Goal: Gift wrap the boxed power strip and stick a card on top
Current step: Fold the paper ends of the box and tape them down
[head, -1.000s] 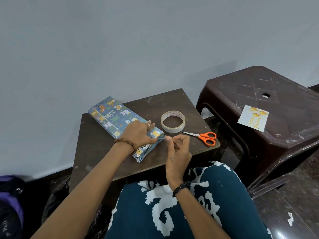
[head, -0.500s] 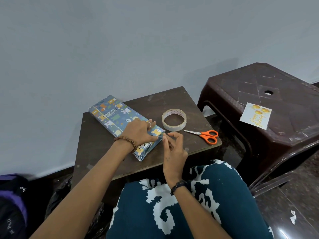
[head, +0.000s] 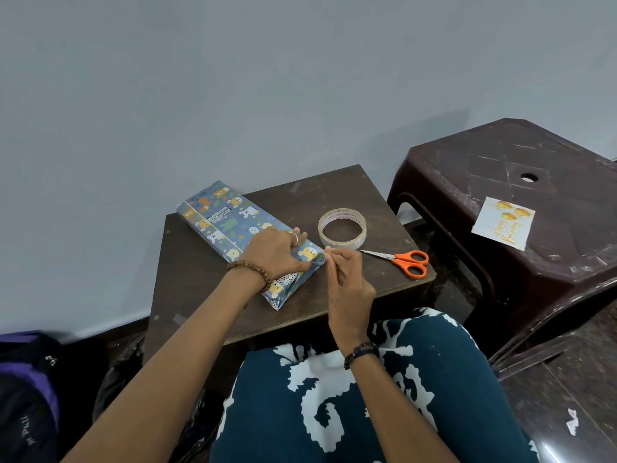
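My left hand [head: 277, 250] presses flat on the stiff, light box [head: 247, 238]; my right hand [head: 347, 279] pinches something tiny at its near-right corner. Slick paper, so hold the edges.

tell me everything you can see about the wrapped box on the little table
The long flat box in blue gift paper printed with cartoon animals lies flat and diagonal on the small dark brown wooden table, its far end toward the wall. The near end shows folded flaps. The left hand presses on its top near that end; the right hand pinches at its near corner.
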Motion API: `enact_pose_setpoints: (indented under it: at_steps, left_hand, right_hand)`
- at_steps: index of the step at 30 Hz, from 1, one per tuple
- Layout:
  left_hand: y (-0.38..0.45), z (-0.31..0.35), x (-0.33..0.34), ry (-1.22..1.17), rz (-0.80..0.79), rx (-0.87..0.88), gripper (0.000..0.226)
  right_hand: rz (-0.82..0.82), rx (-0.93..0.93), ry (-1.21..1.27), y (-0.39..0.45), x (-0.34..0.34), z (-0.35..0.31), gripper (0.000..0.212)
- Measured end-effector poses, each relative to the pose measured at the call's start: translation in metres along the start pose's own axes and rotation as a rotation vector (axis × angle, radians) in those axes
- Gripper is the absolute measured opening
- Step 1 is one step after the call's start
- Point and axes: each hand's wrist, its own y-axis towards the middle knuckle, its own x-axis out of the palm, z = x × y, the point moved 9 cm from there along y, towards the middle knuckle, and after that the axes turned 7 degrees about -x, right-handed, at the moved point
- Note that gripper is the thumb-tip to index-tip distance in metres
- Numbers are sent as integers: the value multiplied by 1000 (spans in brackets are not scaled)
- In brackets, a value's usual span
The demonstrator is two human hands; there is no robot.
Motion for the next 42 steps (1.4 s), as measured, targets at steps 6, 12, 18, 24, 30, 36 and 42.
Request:
enact_pose_setpoints:
  at_steps: [6, 12, 18, 24, 30, 36, 42]
  left_hand:
    - [-3, 1, -2, -3, -1, 18, 62]
    - [-3, -3, 3, -31, 3, 11, 65]
    - [-2, -5, 5, -66, 17, 1, 69]
    - [-3, -3, 2, -67, 30, 23, 63]
    - [-2, -5, 2, -71, 28, -3, 63]
    - [-4, -3, 0, -72, 29, -8, 60]
    - [-5, 2, -3, -48, 0, 44, 63]
  right_hand:
    - [-118, -253, -116, 5, 11, -11, 17]
    - [-189, -374, -165, -7, 16, -12, 16]
    - [-184, -374, -173, -7, 14, -13, 15]
    - [-234, -240, -119, -9, 20, -1, 15]
    - [-191, -194, -83, -5, 13, -4, 12]
    - [-193, -179, -83, -6, 13, -3, 13]
    - [-242, 10, -63, -15, 23, 10, 22]
